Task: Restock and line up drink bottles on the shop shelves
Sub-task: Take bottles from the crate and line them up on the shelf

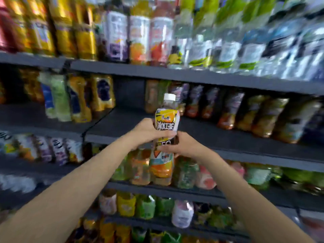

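An iced-tea bottle (164,137) with a white cap and a yellow-orange label stands upright in the air before the shelves. My left hand (147,132) grips it round the upper label. Just below, my right hand (184,146) grips its middle from the right. The bottle hangs in front of a bare stretch of the dark grey second shelf (122,125), between yellow bottles (103,95) on the left and a row of brown tea bottles (228,109) on the right.
Several grey shelves run across the view, packed with blurred drink bottles: gold and clear ones on the top shelf (157,69), orange and green ones (140,167) below the held bottle, more rows lower down. The shelf edges jut toward me.
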Motion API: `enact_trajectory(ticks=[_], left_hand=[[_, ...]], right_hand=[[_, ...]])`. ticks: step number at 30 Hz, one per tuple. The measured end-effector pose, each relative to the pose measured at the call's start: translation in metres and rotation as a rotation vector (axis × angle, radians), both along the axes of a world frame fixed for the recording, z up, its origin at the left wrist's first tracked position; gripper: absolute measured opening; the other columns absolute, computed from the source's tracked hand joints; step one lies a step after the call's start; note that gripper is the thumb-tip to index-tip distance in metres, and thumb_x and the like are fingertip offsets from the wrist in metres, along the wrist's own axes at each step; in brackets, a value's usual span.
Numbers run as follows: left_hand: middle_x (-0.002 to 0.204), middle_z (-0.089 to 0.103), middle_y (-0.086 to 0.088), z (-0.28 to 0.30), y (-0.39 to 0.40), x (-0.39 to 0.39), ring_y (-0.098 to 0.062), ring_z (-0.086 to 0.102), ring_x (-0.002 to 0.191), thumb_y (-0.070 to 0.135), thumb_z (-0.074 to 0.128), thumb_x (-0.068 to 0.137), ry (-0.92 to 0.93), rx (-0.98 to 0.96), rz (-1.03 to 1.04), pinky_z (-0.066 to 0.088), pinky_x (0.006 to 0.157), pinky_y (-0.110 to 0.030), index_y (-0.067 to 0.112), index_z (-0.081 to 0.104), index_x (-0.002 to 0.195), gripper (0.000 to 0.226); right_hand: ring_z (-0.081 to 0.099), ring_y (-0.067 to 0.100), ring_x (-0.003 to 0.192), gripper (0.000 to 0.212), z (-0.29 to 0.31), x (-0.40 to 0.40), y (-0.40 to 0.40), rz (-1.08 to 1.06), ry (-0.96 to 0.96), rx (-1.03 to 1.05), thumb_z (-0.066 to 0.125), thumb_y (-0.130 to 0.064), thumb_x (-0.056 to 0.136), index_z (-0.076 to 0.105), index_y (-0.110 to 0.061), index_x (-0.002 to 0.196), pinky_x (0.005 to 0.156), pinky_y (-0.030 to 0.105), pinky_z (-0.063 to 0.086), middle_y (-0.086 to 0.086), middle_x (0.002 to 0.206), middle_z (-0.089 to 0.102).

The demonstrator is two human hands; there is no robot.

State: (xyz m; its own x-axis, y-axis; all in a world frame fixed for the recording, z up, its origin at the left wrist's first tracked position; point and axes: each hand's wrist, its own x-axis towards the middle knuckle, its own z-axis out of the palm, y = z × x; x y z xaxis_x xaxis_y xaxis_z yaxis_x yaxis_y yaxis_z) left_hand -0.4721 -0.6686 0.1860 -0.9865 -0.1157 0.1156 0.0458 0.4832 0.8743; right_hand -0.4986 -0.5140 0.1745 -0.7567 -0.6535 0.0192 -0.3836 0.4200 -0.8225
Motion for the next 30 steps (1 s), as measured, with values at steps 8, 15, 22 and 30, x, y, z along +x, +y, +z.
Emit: enact_trajectory(ticks=[8,15,22,30], left_hand=[[0.108,0.069,0.001,0.051,0.223,-0.085,-0.011,0.063,0.096,0.039,0.082,0.060,0.218,-0.022,-0.241,0.051,0.087,-0.029,0.021,0.062,0.108,0.055],[0.117,0.060,-0.006,0.032,0.272,-0.131,-0.013,0.055,0.096,0.016,0.063,0.086,0.078,-0.236,-0.208,0.044,0.092,-0.026,0.011,0.054,0.118,0.034],[0.118,0.060,-0.002,0.008,0.305,-0.159,-0.016,0.058,0.102,0.018,0.060,0.088,-0.002,-0.334,-0.209,0.046,0.086,-0.026,0.012,0.049,0.125,0.038],[0.116,0.059,0.000,-0.006,0.323,-0.170,-0.012,0.057,0.094,0.016,0.059,0.088,0.017,-0.392,-0.208,0.046,0.083,-0.025,0.015,0.050,0.122,0.035]], right_hand=[[0.063,0.017,0.096,0.055,0.038,-0.077,0.226,-0.515,0.360,0.001,0.085,-0.028,0.063,0.061,-0.012,0.110,0.074,0.032,0.051,0.003,0.102,0.069],[0.061,0.031,0.100,0.057,0.013,-0.128,0.316,-0.827,0.333,-0.020,0.084,-0.018,0.066,0.052,-0.004,0.111,0.075,0.037,0.050,0.013,0.106,0.065],[0.051,0.024,0.079,0.036,0.014,-0.171,0.342,-0.953,0.172,0.040,0.075,-0.023,0.078,0.043,-0.008,0.086,0.061,0.033,0.040,0.013,0.094,0.056],[0.050,0.035,0.114,0.067,0.001,-0.198,0.342,-1.013,0.245,0.068,0.072,-0.028,0.079,0.037,0.003,0.127,0.090,0.044,0.045,0.020,0.126,0.049]])
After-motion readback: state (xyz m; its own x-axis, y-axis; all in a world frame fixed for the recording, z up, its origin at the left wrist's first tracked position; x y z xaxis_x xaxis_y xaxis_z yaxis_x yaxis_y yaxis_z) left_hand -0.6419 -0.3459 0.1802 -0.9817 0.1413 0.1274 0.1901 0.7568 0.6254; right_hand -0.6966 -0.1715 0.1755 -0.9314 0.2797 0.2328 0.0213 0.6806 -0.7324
